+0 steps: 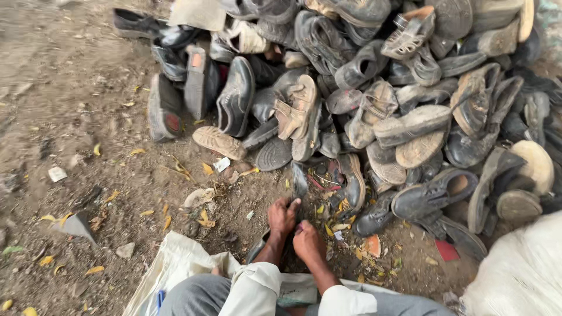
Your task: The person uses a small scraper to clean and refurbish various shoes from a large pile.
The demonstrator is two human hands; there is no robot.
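Left hand [282, 215] and right hand [307, 241] clenched on dark shoe piece [299, 182]; shoe pile [374, 99] edging twelve o'clock, bare ground [70, 117] at ten.

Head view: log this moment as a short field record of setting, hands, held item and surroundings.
Setting: bare dirt ground strewn with yellow leaves
Left hand: grips a dark strip near its lower end
Right hand: close beside the left, low on the same item; exact grip unclear
Pile: worn shoes and sandals heaped ahead
Near the person: white sacks
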